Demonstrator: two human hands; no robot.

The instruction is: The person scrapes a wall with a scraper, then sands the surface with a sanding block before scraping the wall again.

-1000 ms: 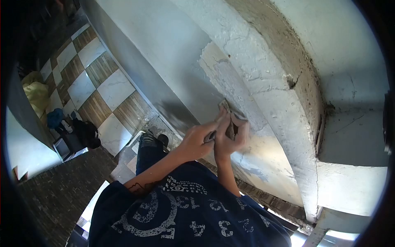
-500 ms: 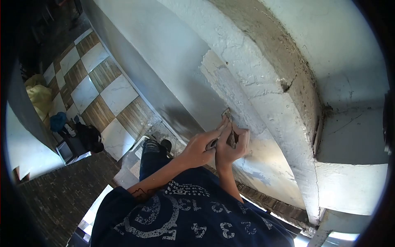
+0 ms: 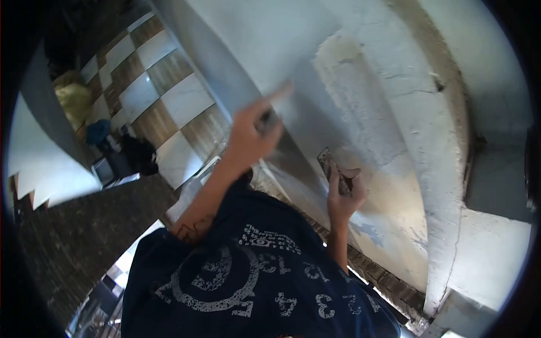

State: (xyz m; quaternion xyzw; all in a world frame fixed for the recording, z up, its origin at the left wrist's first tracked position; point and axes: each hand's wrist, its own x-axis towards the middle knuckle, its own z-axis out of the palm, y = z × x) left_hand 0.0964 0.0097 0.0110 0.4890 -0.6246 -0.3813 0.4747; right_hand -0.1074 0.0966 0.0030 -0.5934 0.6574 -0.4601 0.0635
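My left hand [image 3: 253,132] is raised in front of the grey-white wall, blurred by motion. Its index finger points out and the other fingers curl round a small dark grey thing [image 3: 267,120] that I cannot make out. Lower and to the right, my right hand [image 3: 348,191] grips a putty knife [image 3: 326,162]; its flat blade, smeared with putty, points up and left close to the wall. Above that hand, a rough putty patch [image 3: 352,79] stretches along the wall surface [image 3: 304,107].
On the right, a thick plastered ledge [image 3: 417,112] curves beside the wall, cracked and chipped. Checkered tiles [image 3: 180,101] cover the floor at left. A yellow bag [image 3: 74,101] and dark items [image 3: 132,152] lie there, near a brown brick-patterned surface [image 3: 101,225].
My hands were together at the wall and have come apart. The left has moved up and left; the right has shifted slightly right, still holding the putty knife. The view has turned somewhat.
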